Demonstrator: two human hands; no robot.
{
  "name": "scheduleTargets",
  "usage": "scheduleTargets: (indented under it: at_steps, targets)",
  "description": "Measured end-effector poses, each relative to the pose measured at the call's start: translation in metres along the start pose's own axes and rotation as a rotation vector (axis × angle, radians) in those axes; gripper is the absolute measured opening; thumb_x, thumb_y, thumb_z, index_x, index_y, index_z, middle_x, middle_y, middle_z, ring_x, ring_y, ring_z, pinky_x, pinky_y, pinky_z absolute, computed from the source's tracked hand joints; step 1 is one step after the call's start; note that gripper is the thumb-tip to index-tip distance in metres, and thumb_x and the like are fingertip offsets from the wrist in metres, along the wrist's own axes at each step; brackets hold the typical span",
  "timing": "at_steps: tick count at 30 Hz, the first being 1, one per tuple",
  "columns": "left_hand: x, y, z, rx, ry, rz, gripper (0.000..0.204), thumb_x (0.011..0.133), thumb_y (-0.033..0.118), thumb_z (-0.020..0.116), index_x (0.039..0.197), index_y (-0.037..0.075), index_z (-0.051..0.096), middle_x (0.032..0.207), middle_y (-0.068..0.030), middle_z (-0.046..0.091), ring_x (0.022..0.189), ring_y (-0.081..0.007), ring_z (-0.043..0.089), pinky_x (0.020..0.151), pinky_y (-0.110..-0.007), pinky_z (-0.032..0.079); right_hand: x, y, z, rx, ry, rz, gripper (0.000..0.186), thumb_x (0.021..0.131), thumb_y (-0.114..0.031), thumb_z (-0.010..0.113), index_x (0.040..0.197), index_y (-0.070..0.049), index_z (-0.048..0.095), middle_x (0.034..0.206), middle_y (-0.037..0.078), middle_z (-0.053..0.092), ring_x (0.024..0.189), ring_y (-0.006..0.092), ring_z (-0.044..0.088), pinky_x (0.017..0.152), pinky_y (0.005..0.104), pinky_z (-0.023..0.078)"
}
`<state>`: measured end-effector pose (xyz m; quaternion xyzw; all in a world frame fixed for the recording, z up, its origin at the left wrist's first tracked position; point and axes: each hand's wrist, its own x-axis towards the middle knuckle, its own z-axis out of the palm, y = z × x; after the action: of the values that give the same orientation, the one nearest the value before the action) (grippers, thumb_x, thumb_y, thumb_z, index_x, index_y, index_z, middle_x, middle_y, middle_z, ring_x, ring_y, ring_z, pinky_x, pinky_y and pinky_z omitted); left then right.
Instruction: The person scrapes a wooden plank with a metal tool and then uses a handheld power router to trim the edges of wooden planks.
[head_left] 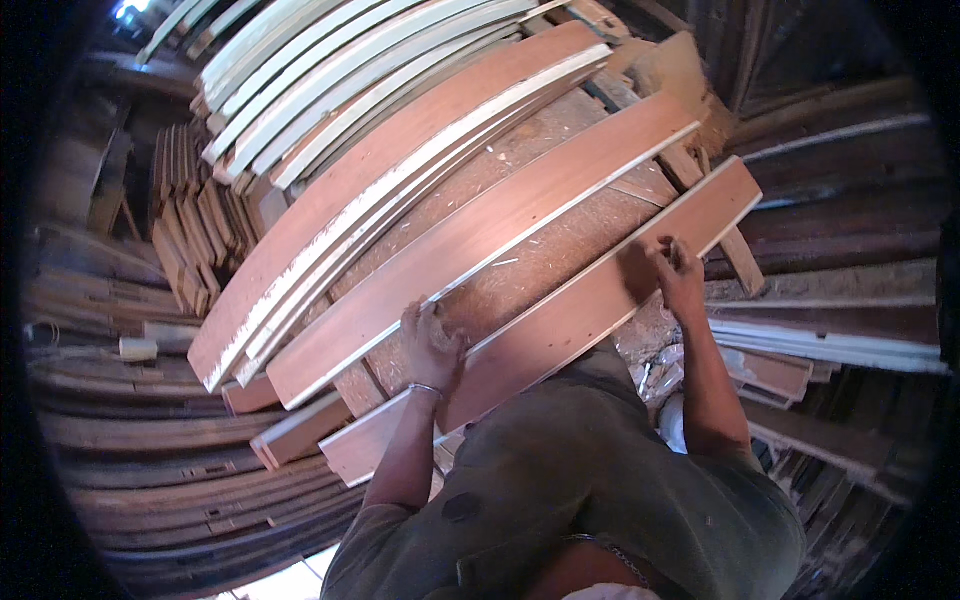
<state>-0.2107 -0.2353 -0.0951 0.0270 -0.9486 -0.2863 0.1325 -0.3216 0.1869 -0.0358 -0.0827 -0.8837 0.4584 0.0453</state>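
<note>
My left hand (432, 345) is at the near edge of the middle reddish board (487, 240), its fingers apart and bent, its wrist over the nearest board (540, 340). My right hand (676, 268) is on or just above that nearest board toward its right end, fingers curled; whatever they hold, if anything, is too small to make out. Both boards have pale strips along their long edges and lie across a dusty wooden worktop (440, 210) with scattered shavings.
Stacked curved boards (400, 120) with pale edges fill the back of the worktop. Angled wooden pieces (185, 230) are piled at the left. Long planks (160, 430) line the lower left, and more timber (830, 340) lies at the right. Light shavings and scraps sit beside my body.
</note>
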Motion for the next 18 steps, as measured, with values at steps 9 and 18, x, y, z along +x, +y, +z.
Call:
scheduleTargets:
  at_steps: [9, 18]
  targets:
    - [0.031, 0.039, 0.005, 0.091, -0.055, -0.254, 0.087, 0.067, 0.025, 0.086, 0.142, 0.007, 0.045, 0.138, -0.0245, 0.046, 0.129, -0.0416, 0.044, 0.108, -0.048, 0.038, 0.174, -0.042, 0.075, -0.001, -0.561, -0.332, 0.067, 0.074, -0.035, 0.084, 0.127, -0.004, 0.057, 0.124, 0.018, 0.060, 0.112, 0.0338, 0.061, 0.099, 0.0410, 0.047]
    - [0.130, 0.013, 0.016, 0.602, -0.542, -0.215, 0.129, 0.055, 0.046, 0.091, 0.157, 0.023, 0.014, 0.156, -0.0250, 0.021, 0.147, -0.0410, 0.018, 0.118, -0.057, 0.017, 0.244, -0.057, 0.110, -0.825, -1.006, -0.969, 0.126, 0.050, -0.034, 0.095, 0.153, -0.017, 0.024, 0.151, 0.021, 0.030, 0.131, 0.0442, 0.043, 0.108, 0.0492, 0.042]
